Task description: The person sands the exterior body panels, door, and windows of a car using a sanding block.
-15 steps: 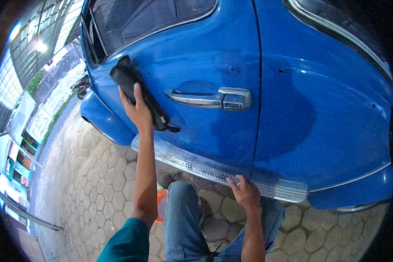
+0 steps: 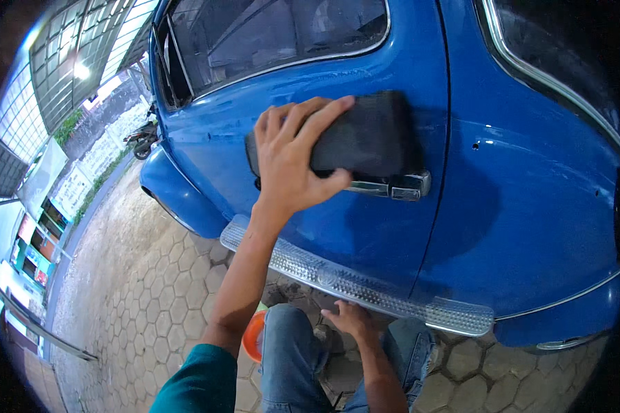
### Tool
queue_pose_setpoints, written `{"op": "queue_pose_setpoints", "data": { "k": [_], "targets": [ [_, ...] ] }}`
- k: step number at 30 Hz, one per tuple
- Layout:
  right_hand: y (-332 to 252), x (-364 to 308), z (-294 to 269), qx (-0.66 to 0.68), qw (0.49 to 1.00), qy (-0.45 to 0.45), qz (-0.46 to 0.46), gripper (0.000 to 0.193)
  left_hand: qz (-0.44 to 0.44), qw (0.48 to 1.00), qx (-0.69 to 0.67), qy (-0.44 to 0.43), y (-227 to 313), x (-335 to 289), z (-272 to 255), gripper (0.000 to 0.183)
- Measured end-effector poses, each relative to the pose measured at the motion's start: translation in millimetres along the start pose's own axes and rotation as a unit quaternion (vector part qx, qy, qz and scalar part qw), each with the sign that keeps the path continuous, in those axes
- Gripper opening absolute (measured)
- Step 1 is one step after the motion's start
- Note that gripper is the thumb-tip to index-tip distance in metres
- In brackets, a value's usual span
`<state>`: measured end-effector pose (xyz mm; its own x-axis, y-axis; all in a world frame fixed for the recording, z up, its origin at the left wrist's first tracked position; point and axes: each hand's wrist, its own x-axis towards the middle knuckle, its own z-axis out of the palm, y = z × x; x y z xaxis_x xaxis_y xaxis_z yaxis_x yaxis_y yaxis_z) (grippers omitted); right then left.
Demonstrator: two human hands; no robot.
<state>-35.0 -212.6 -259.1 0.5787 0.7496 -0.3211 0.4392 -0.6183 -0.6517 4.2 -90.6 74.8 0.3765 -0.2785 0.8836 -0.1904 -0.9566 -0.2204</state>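
My left hand [image 2: 291,162] presses a black cloth pad [image 2: 372,138] against the blue car door [image 2: 365,241]. Its fingers lie spread over the pad's left part, with the thumb pointing right below them. The pad covers the upper part of the chrome door handle [image 2: 408,187], whose right end stays in sight. Lower down, my right hand [image 2: 351,319] is held in front of the ribbed metal running board [image 2: 324,272], close to my right knee. Its thumb and fingers are apart, and it holds nothing.
An orange bucket [image 2: 253,337] stands on the hexagonal paving [image 2: 155,323] beside my left knee. The front fender [image 2: 176,180] bulges out at the left, the rear fender [image 2: 565,320] at the right. A motorcycle [image 2: 143,140] is parked farther off.
My left hand has moved right across the door with the pad, which has turned from a steep slant to nearly level over the handle. My right hand has shifted left and down.
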Motion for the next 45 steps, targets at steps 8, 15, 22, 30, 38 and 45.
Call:
{"op": "queue_pose_setpoints", "data": {
  "k": [8, 15, 22, 30, 38, 45],
  "targets": [
    [39.0, -61.7, -49.0, 0.014, 0.995, 0.027, 0.091, 0.08, -0.074, 0.996, 0.011, 0.047, -54.0, -43.1, -7.9, 0.073],
    [78.6, -118.6, -78.3, 0.051, 0.982, 0.005, 0.181, 0.081, -0.052, 0.997, 0.011, 0.056, -20.9, -16.3, 4.8, 0.079],
    [143.2, -143.7, -45.9, 0.002, 0.962, 0.031, 0.273, 0.082, -0.036, 0.998, 0.043, 0.036, 24.1, 22.9, 9.6, 0.076],
    [152.2, -163.7, -53.4, 0.058, 0.954, 0.022, 0.293, 0.083, -0.164, 0.976, 0.108, 0.092, 6.1, 37.8, 20.1, 0.075],
    [91.6, -122.7, -65.2, 0.032, 0.976, 0.02, 0.213, 0.081, -0.305, 0.94, 0.13, 0.078, -30.7, 14.5, 14.0, 0.075],
    [58.4, -92.9, -45.8, 0.009, 0.994, -0.003, 0.113, 0.08, -0.404, 0.903, 0.097, 0.111, -60.3, -52.2, 12.7, 0.07]
  ]
}}
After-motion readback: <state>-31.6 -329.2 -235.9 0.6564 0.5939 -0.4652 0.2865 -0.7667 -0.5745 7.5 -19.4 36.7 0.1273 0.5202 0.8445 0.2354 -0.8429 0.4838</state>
